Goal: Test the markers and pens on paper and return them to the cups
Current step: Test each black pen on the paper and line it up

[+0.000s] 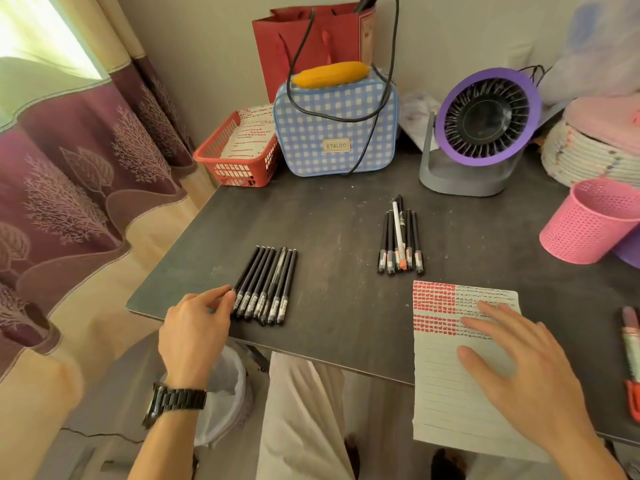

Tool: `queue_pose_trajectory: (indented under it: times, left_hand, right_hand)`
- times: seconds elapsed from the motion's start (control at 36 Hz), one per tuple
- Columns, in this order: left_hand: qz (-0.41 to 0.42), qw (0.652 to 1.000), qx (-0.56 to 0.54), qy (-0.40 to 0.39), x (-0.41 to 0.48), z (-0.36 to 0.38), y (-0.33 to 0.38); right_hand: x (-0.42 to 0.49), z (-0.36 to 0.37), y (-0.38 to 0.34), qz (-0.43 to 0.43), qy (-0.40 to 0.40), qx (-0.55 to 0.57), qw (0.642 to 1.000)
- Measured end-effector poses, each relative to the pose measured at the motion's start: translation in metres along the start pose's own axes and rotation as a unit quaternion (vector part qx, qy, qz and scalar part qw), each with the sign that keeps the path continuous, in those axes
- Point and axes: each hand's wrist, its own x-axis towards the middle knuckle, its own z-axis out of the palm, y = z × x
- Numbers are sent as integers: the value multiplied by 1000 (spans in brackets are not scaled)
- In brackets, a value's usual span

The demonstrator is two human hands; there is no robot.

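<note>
A lined sheet of paper [446, 393] hangs over the near edge of the dark counter [329, 220], its top rows filled with red and black test marks. The right hand [512, 362] lies flat on it, fingers straight and spread, grip apart. At the right edge lie a few markers [630, 337], partly cut off. The left hand [195, 327], with a black watch [173, 401] on its wrist, reaches over the near left edge. Its loosely bent fingertips touch the outermost pen in a row of black pens [268, 282], and its grip is clamped on nothing. Farther back lies a second bunch of pens [400, 240]. To the right, a tilted pink cup [588, 223] leans by a purple cup [630, 251]. Against the wall stand a purple fan [485, 123], a checked bag [336, 129] and a red basket [239, 157].
</note>
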Motion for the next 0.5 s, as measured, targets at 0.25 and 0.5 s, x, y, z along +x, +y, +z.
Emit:
queue_pose_trajectory:
  times: [0.25,0.5]
  left_hand:
    - [5,1000,16,4,-4,-1,6]
    - [7,999,43,-11,-5,-3,16]
  right_hand:
    - [0,0,1,1,4,3,1000]
    - [-1,-2,-2,10,1,4,1000]
